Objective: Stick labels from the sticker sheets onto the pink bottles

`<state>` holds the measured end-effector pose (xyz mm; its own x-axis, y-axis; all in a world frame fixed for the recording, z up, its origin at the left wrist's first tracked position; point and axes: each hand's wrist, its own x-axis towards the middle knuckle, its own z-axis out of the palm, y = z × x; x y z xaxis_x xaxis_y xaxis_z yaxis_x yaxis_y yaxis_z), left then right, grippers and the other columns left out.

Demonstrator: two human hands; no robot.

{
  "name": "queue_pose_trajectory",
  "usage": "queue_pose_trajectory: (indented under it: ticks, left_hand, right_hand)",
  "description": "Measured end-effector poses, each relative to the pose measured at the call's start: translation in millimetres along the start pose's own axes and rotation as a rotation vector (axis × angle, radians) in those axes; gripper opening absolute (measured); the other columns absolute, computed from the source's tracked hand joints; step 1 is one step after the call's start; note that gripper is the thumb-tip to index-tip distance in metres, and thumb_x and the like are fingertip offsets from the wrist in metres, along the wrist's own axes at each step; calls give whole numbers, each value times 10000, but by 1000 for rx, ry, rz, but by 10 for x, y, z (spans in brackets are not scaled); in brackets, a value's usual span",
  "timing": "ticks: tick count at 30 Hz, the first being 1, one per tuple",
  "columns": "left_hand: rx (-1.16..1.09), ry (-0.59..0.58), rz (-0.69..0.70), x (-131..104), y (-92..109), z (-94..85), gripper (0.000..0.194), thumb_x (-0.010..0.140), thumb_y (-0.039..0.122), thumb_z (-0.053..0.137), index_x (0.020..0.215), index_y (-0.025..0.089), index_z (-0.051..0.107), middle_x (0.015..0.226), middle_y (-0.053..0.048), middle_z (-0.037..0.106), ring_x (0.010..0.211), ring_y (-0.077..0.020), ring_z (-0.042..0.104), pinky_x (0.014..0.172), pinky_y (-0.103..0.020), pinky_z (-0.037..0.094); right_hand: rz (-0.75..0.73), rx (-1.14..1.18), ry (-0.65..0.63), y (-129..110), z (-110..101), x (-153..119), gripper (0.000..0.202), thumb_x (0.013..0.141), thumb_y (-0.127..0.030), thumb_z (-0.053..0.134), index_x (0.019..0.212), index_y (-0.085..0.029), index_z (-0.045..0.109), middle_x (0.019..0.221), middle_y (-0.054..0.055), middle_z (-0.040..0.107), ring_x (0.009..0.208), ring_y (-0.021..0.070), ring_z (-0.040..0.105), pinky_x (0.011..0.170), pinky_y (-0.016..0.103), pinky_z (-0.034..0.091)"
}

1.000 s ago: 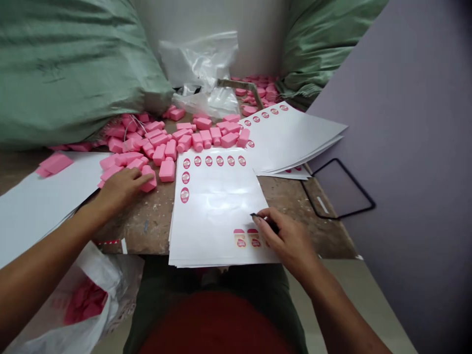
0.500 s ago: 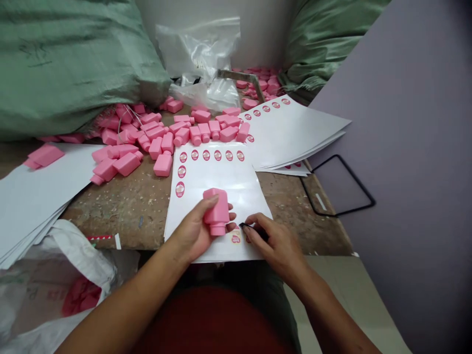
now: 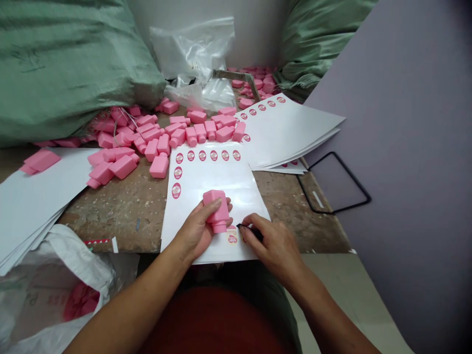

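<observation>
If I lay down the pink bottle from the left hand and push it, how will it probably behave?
The pink bottle seems stiff: no dent shows where the left hand grips it. It would probably slide rather than roll, because its sides look flat. The label sheet below has a glossy shine, so slipping seems likely there.

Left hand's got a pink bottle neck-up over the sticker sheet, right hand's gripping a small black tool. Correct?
Not neck-up: the head view shows the pink bottle inverted, its base uppermost and its neck at the lower end. The left hand does hold it over the sticker sheet, and the right hand grips a small black tool.
</observation>
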<state>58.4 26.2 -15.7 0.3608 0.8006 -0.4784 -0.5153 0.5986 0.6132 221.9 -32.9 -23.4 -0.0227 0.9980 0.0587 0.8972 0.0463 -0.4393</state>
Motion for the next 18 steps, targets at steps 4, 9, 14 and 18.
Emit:
queue_pose_trajectory:
  ticks: [4, 9, 14, 18]
  left_hand:
    - [-16, 14, -7, -6, -1, 10, 267, 797, 226, 668, 1042, 123, 640, 1173, -163, 635, 1143, -293, 573, 968, -457, 478]
    - [-9, 12, -9, -10, -8, 18, 252, 800, 216, 658, 1034, 124, 638, 1148, -156, 644, 1152, -286, 566, 948, -427, 489]
    - [-66, 28, -34, 0, -3, 4, 259, 824, 206, 625, 1063, 107, 608, 1104, -165, 664, 1093, -273, 610, 947, -406, 495]
    - [-146, 17, -44, 23, 6, -20, 262, 837, 227, 611, 1060, 90, 601, 1089, -178, 665, 1070, -278, 628, 968, -427, 487]
  right_hand:
    - [-4, -15, -2, -19, -9, 18, 179, 864, -288, 461, 820, -228, 624, 688, 13, 702, 593, 174, 590, 600, 293, 314]
    - [54, 39, -38, -28, -19, 44, 159, 847, -305, 486, 806, -229, 619, 649, 1, 676, 561, 168, 567, 572, 282, 314]
    - [83, 195, -86, 19, -13, 46, 169, 854, -346, 492, 799, -226, 598, 668, -4, 668, 603, 165, 583, 604, 273, 353]
    - [28, 32, -10, 18, 2, 28, 174, 857, -322, 480, 808, -219, 612, 656, 7, 673, 589, 171, 581, 607, 292, 326]
